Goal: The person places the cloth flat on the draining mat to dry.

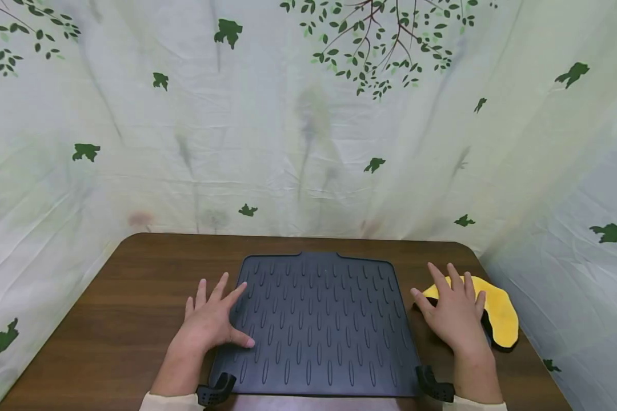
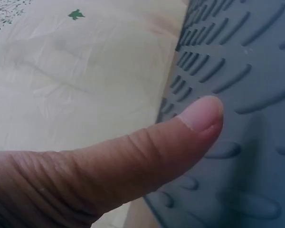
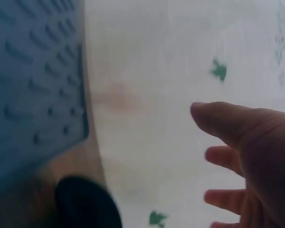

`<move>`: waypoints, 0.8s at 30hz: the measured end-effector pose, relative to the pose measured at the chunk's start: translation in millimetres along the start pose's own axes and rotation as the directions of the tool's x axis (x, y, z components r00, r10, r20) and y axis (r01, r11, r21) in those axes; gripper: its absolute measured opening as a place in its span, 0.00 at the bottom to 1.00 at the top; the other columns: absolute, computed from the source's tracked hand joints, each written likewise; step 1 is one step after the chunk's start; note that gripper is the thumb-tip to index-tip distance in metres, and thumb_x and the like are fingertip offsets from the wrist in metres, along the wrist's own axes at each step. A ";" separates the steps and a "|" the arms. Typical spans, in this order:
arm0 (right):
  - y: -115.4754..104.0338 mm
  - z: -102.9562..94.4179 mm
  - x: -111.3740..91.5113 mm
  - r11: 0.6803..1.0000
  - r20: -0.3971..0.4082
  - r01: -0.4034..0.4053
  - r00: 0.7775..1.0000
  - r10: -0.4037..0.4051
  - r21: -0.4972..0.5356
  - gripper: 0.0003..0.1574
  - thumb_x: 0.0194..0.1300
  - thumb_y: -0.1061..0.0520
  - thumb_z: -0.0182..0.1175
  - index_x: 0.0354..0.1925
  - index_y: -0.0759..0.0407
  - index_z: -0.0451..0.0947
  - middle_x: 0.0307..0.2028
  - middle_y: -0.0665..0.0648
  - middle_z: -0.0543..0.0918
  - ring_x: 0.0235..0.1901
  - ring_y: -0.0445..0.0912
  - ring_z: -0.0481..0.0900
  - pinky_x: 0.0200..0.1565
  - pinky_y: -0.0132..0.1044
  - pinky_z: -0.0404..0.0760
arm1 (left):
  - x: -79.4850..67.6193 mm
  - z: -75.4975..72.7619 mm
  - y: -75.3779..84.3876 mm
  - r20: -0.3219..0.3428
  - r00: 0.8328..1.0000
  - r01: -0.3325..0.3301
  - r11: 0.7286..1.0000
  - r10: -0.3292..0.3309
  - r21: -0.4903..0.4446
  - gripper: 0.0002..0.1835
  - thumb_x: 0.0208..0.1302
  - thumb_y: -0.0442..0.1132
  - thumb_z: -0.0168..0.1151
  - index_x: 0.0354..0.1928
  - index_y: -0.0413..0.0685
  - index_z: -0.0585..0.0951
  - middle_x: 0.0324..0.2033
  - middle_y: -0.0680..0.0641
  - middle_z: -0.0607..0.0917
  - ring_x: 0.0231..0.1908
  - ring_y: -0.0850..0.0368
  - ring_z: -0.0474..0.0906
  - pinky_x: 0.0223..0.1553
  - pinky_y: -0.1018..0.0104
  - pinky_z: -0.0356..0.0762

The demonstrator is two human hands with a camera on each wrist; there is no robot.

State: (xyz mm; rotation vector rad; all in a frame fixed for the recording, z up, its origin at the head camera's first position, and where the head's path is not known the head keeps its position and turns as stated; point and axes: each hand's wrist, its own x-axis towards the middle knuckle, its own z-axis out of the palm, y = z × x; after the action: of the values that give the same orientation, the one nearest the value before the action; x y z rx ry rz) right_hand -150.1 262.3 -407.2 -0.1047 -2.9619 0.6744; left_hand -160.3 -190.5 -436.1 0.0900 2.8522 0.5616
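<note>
A dark grey-blue floor mat with raised oblong ridges lies flat on the table, a notched tab at its far edge. My left hand is spread at the mat's left side. In the left wrist view, the thumb reaches over the ridges; whether it touches them I cannot tell. To the right of the mat, my right hand has its fingers spread in front of a yellow pad-like thing with black edging, partly hiding it. Contact there cannot be made out. Neither hand grips anything.
The brown wooden table has rounded far corners. A white curtain with green leaf prints hangs behind it and along both sides. A black wrist band is on the left wrist, another on the right.
</note>
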 end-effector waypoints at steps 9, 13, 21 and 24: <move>46.6 -4.3 11.5 0.969 -0.175 -0.214 0.956 0.233 0.124 0.54 0.74 0.29 0.49 0.82 0.56 0.45 0.79 0.77 0.35 0.76 0.79 0.25 0.64 0.84 0.26 | 6.0 5.6 -6.0 0.096 0.994 0.043 0.999 -0.043 0.004 0.68 0.30 0.61 0.87 0.78 0.58 0.64 0.82 0.37 0.44 0.76 0.20 0.30 0.70 0.19 0.38; 59.9 -0.3 14.0 0.924 -0.288 -0.317 0.883 0.371 0.215 0.54 0.75 0.28 0.44 0.82 0.58 0.44 0.80 0.75 0.36 0.77 0.77 0.33 0.67 0.81 0.28 | 7.0 6.6 -8.2 0.121 0.991 0.060 0.998 -0.058 -0.010 0.67 0.29 0.58 0.88 0.78 0.58 0.65 0.82 0.37 0.44 0.76 0.19 0.30 0.70 0.20 0.38; 78.4 17.7 19.6 0.855 -0.283 -0.433 0.815 0.506 0.285 0.59 0.71 0.23 0.44 0.82 0.55 0.41 0.81 0.70 0.29 0.76 0.78 0.37 0.65 0.84 0.40 | 9.8 6.7 -7.5 0.136 0.989 0.058 0.998 -0.052 -0.040 0.65 0.30 0.57 0.88 0.77 0.57 0.66 0.81 0.35 0.46 0.76 0.18 0.37 0.68 0.19 0.44; 85.2 26.2 21.7 0.840 -0.177 -0.472 0.833 0.524 0.266 0.64 0.68 0.19 0.42 0.83 0.54 0.34 0.79 0.71 0.23 0.74 0.82 0.37 0.63 0.86 0.42 | 10.6 8.3 -7.3 0.153 0.987 0.066 0.997 -0.058 -0.050 0.65 0.31 0.57 0.87 0.77 0.56 0.66 0.80 0.34 0.48 0.76 0.18 0.38 0.67 0.18 0.47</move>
State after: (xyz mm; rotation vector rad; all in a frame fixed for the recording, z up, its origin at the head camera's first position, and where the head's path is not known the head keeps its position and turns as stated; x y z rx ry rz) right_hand -170.8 329.7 -465.9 -0.9072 -2.6026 0.9491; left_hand -168.8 -193.1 -448.6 0.0330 2.6803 0.5939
